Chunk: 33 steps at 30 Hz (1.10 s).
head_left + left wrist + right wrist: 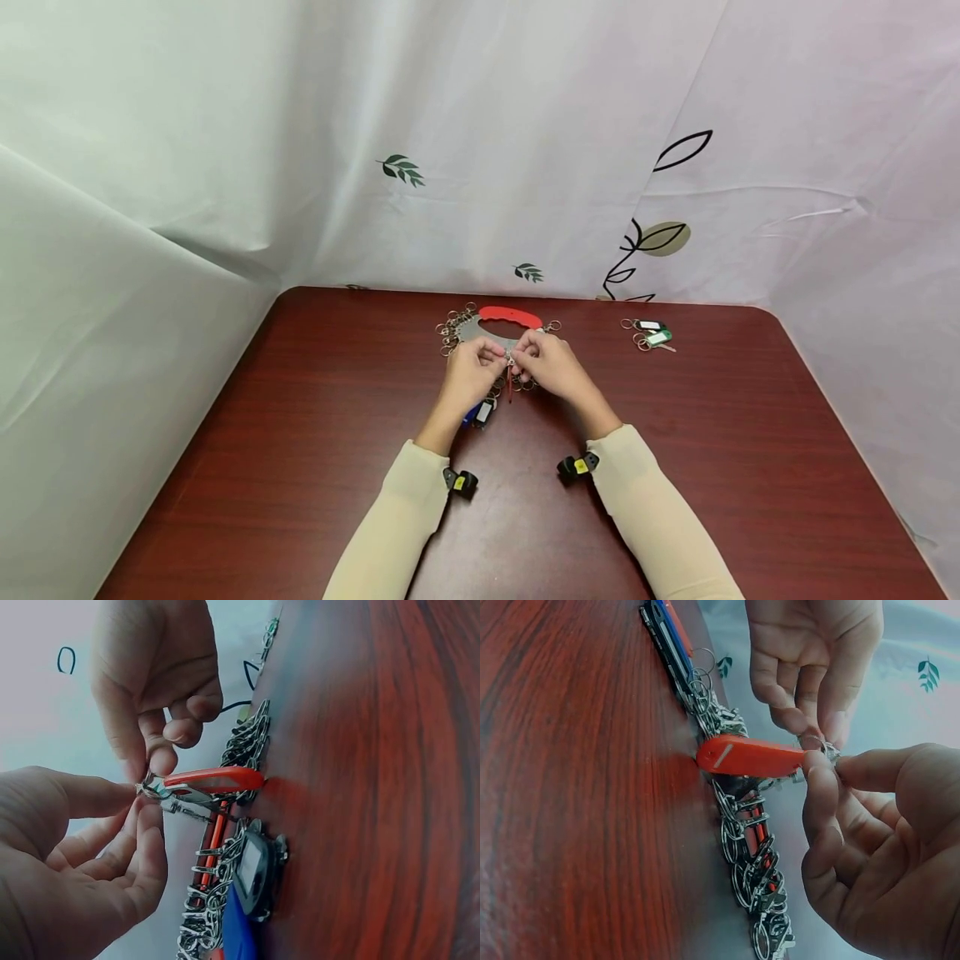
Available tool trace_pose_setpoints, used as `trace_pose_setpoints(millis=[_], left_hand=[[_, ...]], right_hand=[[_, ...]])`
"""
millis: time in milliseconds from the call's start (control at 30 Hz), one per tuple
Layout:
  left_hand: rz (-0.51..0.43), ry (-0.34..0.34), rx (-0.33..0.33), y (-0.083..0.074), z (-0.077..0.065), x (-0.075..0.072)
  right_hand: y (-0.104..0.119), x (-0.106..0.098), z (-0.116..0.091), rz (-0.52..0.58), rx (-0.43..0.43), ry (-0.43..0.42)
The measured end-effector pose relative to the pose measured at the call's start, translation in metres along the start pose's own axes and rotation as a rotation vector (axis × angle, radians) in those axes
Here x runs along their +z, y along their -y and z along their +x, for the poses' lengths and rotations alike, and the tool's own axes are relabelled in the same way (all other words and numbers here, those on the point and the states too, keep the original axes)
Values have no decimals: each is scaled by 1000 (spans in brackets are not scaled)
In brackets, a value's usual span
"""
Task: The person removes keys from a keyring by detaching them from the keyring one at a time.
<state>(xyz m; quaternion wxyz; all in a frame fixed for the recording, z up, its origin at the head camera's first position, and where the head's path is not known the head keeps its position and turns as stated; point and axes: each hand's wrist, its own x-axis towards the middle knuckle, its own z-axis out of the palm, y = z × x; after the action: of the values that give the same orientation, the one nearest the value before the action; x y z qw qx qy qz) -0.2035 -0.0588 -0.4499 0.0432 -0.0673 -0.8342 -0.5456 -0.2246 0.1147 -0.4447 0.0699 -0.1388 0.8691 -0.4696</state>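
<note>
A metal key holder plate [472,329] with a red grip handle [510,315] lies on the table, its edge hung with many small rings and clips. Just over its near edge, a red key tag [750,756] hangs from a small metal ring, a silver key [191,799] beside it. Thumb and fingers of my left hand [471,367] pinch the ring and clip end. My right hand [553,364] pinches at the same spot, fingertips almost meeting the left's. Fingertips partly hide the ring. Near my left hand lie a black key tag [255,870] and a blue key tag [238,930].
On the brown table [300,417], to the right, lie another black key tag [651,326] and a green key tag [658,337], both with rings; a key shows by the green one. White curtains [487,150] with leaf prints stand behind and at both sides.
</note>
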Motion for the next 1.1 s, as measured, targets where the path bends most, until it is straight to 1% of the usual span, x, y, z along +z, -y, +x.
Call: trace_pose_setpoints(millis=[167,267,367,533,700,767,867,1033,1100], left_hand=[[-13,-2,-44,-1,-1,1],[2,-12,-48,-1,-1,2],[31,-27,-36,-1,-1,2],[78,-45,7,-2,-1,2],[124,-70,46,-4,-2,2],[130,-83,54,-4,-2,3],[132,-97,52,-5,-2,3],[144,-98,16,-6,-3,3],[158,-105,14,-6,-4,3]], right_hand=[[0,0,0,-3,-13,23],[-1,0,0,-19,-34,38],[-1,-1,0,-42,-50,34],[-2,-1,1,-60,-61,19],[-2,-1,1,-24,-90,12],[-2,-1,1,0,-98,10],[-3,0,1,26,-94,1],[-3,1,1,35,-81,-7],[-3,1,1,40,-73,-3]])
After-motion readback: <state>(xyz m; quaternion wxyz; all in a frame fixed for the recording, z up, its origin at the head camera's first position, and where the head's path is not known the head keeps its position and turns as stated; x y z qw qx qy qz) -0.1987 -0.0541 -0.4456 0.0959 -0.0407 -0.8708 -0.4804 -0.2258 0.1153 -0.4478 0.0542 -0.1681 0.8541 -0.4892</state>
